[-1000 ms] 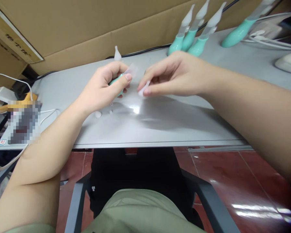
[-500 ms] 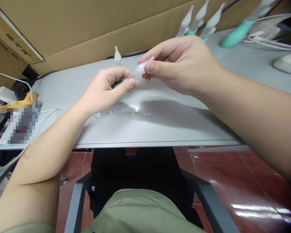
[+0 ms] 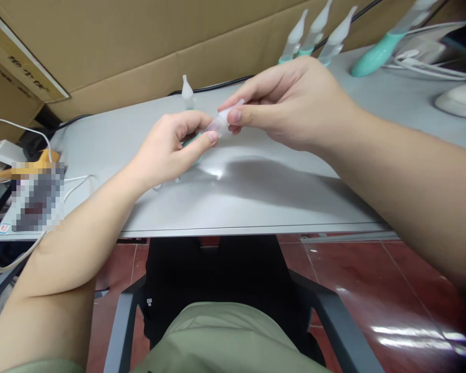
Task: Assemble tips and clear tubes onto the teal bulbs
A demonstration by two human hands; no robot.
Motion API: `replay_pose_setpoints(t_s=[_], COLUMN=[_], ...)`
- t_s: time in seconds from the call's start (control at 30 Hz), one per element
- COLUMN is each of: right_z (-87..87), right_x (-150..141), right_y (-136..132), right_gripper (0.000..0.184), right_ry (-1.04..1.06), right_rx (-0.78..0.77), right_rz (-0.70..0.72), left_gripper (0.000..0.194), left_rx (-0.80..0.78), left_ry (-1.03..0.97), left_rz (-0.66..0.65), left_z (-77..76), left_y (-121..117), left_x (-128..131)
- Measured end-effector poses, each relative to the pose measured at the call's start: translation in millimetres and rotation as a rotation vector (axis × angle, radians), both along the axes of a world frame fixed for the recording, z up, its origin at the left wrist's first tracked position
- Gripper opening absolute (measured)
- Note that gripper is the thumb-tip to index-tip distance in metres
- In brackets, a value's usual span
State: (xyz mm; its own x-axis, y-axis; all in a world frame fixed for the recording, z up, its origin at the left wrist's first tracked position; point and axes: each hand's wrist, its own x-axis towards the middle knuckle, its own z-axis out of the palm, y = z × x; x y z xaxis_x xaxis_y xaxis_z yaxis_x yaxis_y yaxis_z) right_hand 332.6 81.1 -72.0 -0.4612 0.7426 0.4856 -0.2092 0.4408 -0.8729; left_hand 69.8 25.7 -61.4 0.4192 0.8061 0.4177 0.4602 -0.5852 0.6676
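Observation:
My left hand (image 3: 170,150) is closed round a small teal device (image 3: 192,140) with a clear neck, held just above the grey table (image 3: 256,197). My right hand (image 3: 291,103) pinches a translucent white tip (image 3: 228,115) between thumb and forefinger, and the tip meets the device's clear end. Most of the teal body is hidden inside my left fist. A loose white tip (image 3: 185,89) stands upright on the table behind my hands.
Finished teal devices with clear tips (image 3: 314,31) stand at the back; another (image 3: 376,52) lies at the far right beside white cables (image 3: 431,65). Cardboard (image 3: 140,46) walls the table's far side. A white charger and cables (image 3: 3,150) sit at the left. Small white bits (image 3: 166,182) lie near my left hand.
My right hand lifted the white tip off the table and brought it up to the device's clear end. In the last half second both hands barely moved.

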Motion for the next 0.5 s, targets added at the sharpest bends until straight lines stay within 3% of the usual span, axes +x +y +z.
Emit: replay_pose_setpoints(t_s=[0.3, 0.5], right_z=[8.6, 11.6], right_x=[-2.0, 0.0], right_y=[-10.7, -14.3], right_gripper=[0.028, 0.025], right_ry=[-0.045, -0.13], right_rx=[0.024, 0.059], right_rz=[-0.05, -0.14], left_gripper=[0.03, 0.035], left_rx=[0.087, 0.079], left_ry=[0.097, 0.094], left_rz=[0.026, 0.036], left_z=[1.0, 0.9], left_y=[-3.8, -2.9], left_x=[-2.5, -1.4])
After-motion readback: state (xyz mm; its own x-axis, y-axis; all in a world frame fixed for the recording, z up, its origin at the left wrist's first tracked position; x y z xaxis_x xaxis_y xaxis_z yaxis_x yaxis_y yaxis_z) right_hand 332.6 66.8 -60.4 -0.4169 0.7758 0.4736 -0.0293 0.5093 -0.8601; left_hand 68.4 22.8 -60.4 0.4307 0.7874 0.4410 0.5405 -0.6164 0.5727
